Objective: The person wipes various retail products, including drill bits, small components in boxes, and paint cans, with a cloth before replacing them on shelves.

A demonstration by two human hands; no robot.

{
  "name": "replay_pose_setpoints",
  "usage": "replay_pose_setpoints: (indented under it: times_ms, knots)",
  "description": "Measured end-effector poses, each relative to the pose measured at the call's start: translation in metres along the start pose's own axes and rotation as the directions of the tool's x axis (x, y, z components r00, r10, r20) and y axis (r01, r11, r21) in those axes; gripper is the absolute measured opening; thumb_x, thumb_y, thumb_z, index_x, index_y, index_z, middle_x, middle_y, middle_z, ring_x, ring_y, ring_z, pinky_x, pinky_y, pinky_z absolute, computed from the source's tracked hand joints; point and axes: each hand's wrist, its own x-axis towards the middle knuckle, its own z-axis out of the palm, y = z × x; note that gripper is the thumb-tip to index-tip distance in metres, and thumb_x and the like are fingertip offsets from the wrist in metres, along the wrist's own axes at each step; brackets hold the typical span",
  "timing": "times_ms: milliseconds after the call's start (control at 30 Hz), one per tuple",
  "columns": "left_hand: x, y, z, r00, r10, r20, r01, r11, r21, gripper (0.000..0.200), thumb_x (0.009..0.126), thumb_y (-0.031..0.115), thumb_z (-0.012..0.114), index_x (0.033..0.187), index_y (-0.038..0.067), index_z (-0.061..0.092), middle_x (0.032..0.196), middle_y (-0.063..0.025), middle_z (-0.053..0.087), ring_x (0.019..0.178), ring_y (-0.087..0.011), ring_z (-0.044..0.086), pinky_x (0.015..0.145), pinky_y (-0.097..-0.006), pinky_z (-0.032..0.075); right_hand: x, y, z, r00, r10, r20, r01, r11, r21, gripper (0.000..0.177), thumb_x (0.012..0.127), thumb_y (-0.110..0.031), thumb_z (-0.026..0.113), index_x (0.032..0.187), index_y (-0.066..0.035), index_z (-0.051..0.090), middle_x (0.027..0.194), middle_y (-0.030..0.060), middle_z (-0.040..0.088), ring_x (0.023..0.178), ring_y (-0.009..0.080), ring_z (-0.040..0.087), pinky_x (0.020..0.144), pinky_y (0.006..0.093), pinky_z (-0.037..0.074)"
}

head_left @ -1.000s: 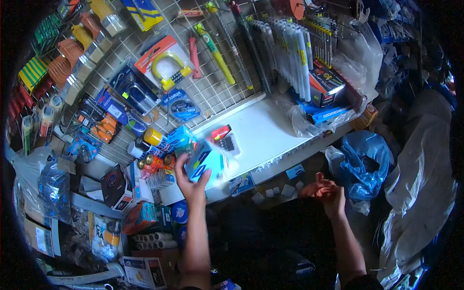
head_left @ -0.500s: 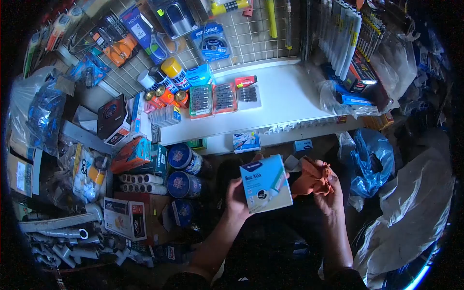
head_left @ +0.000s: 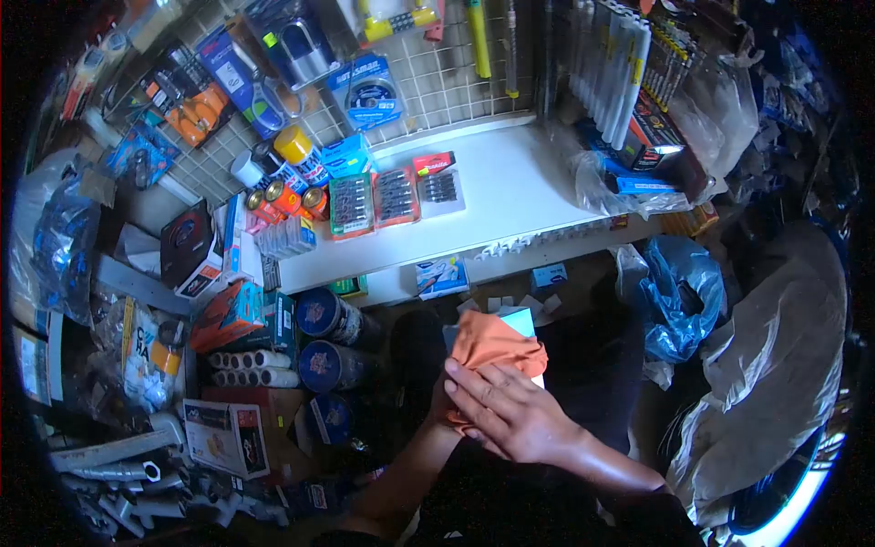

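Observation:
A small light-blue and white box [head_left: 521, 321] is held up in front of my body, its face mostly covered by an orange cloth [head_left: 492, 345]. My left hand [head_left: 441, 403] grips the box from its left side, its fingers largely hidden behind the box and the cloth. Laid across the cloth, my right hand [head_left: 512, 410] presses it against the box with the fingers fairly straight and close together. Only the box's upper right corner and right edge show.
Ahead is a white shelf [head_left: 510, 182] bearing packs of bits [head_left: 396, 196] and spray cans [head_left: 299, 153]. Round tubs [head_left: 328, 365] and white rolls [head_left: 255, 367] stand at left, above grey pipe fittings [head_left: 128, 506]. A blue plastic bag [head_left: 679, 301] lies at right.
My right hand has brought the orange cloth leftward onto the face of the box, which was uncovered before. The view has shifted slightly, and the box sits a little lower.

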Motion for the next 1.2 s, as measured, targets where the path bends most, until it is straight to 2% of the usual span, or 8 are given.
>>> replay_pose_setpoints:
  times_ms: [167,333,433,500,633,900,1100,1200]
  knots:
    - [-0.006,0.031,0.109,0.978,0.199,-0.054,-0.187,0.966,0.178,0.095,0.092,0.058,0.065,0.159,0.010,0.018,0.156,-0.0163,0.038,0.140,-0.0292,0.045,0.110,-0.0431,0.045,0.021,0.028,-0.023,0.936,0.267,-0.230,-0.236,0.959,0.154,0.065,0.091,-0.018,0.067,0.147,0.005,0.044,0.152,0.0260,0.043,0.140,0.0440,0.045,0.114,0.0540,0.038]
    - [-0.017,0.032,0.078,0.913,0.292,-0.285,-0.305,0.952,0.002,0.093,0.091,0.058,0.067,0.160,0.016,0.020,0.159,-0.0153,0.034,0.142,-0.0334,0.042,0.100,-0.0434,0.053,0.008,0.001,0.005,0.987,0.054,-0.150,-0.041,0.995,0.092,0.068,0.087,-0.017,0.073,0.144,0.009,0.046,0.153,0.0307,0.040,0.136,0.0451,0.048,0.112,0.0511,0.042]
    - [-0.017,0.024,0.075,0.957,0.157,0.246,-0.021,0.879,-0.477,0.059,0.107,0.040,0.043,0.155,0.009,0.031,0.151,-0.0077,0.045,0.130,-0.0231,0.052,0.095,-0.0390,0.054,0.021,0.002,-0.008,0.974,0.032,-0.223,-0.007,0.994,0.112,0.060,0.085,-0.019,0.073,0.140,-0.001,0.055,0.149,0.0214,0.049,0.124,0.0406,0.058,0.107,0.0501,0.047]
    - [-0.032,0.000,0.040,0.933,0.361,0.015,-0.261,0.647,0.716,0.070,0.104,0.050,0.045,0.157,0.010,0.026,0.145,-0.0064,0.046,0.127,-0.0145,0.050,0.096,-0.0334,0.049,0.031,0.012,-0.026,0.979,0.014,-0.205,0.016,0.989,0.146,0.050,0.087,-0.021,0.070,0.134,-0.004,0.061,0.141,0.0162,0.057,0.120,0.0375,0.060,0.110,0.0508,0.044]
    - [-0.034,0.032,0.097,0.946,0.159,-0.282,0.119,0.640,0.759,0.074,0.104,0.056,0.045,0.155,0.006,0.027,0.142,-0.0078,0.047,0.127,-0.0163,0.050,0.104,-0.0331,0.043,0.039,0.027,-0.051,0.999,0.029,-0.021,-0.022,0.952,0.305,0.036,0.093,-0.023,0.066,0.123,-0.004,0.066,0.126,0.0120,0.066,0.122,0.0310,0.062,0.113,0.0524,0.042]
    - [-0.009,0.038,0.125,0.784,0.613,-0.099,-0.253,0.461,0.851,0.051,0.105,0.049,0.045,0.129,0.004,0.053,0.118,-0.0069,0.059,0.107,-0.0180,0.058,0.095,-0.0355,0.046,0.034,0.011,-0.026,0.972,0.204,-0.118,-0.190,0.974,0.124,0.046,0.084,-0.016,0.077,0.127,-0.005,0.065,0.127,0.0143,0.064,0.121,0.0323,0.062,0.112,0.0559,0.041]
    - [-0.011,0.011,0.117,0.900,0.396,-0.180,-0.212,0.761,0.613,0.064,0.100,0.056,0.053,0.135,0.002,0.046,0.124,-0.0080,0.054,0.114,-0.0178,0.054,0.099,-0.0362,0.043,0.021,0.013,-0.007,0.902,0.347,-0.257,-0.227,0.888,0.400,0.031,0.079,-0.006,0.078,0.109,0.000,0.068,0.112,0.0163,0.063,0.107,0.0351,0.063,0.092,0.0433,0.052]
    - [0.002,0.027,0.157,0.961,0.263,-0.086,-0.095,0.607,0.789,0.069,0.095,0.049,0.065,0.138,0.001,0.042,0.128,-0.0099,0.052,0.119,-0.0197,0.053,0.102,-0.0377,0.042,0.022,0.024,-0.013,0.837,0.491,-0.241,-0.290,0.772,0.566,0.023,0.083,-0.006,0.077,0.103,0.001,0.070,0.100,0.0181,0.065,0.094,0.0335,0.067,0.082,0.0390,0.053]
